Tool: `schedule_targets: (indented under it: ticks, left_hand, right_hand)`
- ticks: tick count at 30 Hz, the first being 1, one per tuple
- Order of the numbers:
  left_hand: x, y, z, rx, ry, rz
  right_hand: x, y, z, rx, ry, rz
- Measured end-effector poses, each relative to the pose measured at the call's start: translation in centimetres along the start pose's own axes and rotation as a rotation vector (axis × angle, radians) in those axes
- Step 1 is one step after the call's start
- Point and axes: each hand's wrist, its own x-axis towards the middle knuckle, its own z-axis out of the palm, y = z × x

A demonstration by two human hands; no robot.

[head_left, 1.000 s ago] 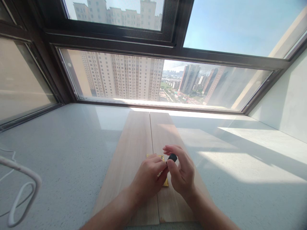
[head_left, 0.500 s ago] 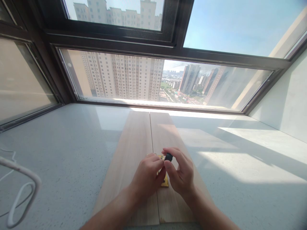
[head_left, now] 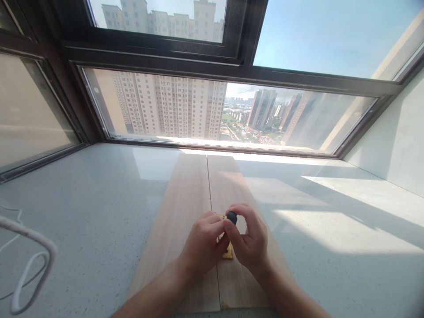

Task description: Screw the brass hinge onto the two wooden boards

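Observation:
Two pale wooden boards [head_left: 185, 190] lie side by side, with a narrow seam between them. Across the seam near my hands sits a gold-coloured hinge [head_left: 228, 253] with dark screw spots, partly covered by my fingers. The thumb and fingers of my right hand [head_left: 250, 234] grip the black handle of a screwdriver [head_left: 232, 217], whose shaft is hidden. Close against it, my left hand [head_left: 207, 238] is closed in a pinch over the hinge. What its fingertips hold is hidden.
The boards rest on a speckled white sill [head_left: 99, 221]. At the left is a white cable or tube [head_left: 49, 247] in loops. Dark window frames [head_left: 218, 148] stand behind the boards, and a white wall [head_left: 400, 132] rises on the right.
My right thumb and fingers have shifted on the black screwdriver handle, which has turned and tilted slightly. My left hand, the hinge and the boards stay in place.

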Motion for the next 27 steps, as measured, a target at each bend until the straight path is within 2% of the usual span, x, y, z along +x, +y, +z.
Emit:
schedule_targets:
  ticks: [7,17,23,27]
  left_hand:
    - [0.11,0.27,0.03,0.002,-0.029,0.006]
    - [-0.07,0.33,0.15,0.006,-0.018,0.016]
    - [0.01,0.17,0.23,0.035,-0.049,-0.011]
    - [0.05,0.14,0.13,0.056,-0.02,0.018]
  right_hand:
    - [0.0,-0.32,-0.25,0.011,-0.043,-0.005]
    - [0.24,-0.12,-0.1,-0.015,0.011,-0.007]
    - [0.1,-0.38,-0.28,0.008,-0.046,-0.025]
    - [0.32,-0.36,-0.12,0.021,-0.033,-0.029]
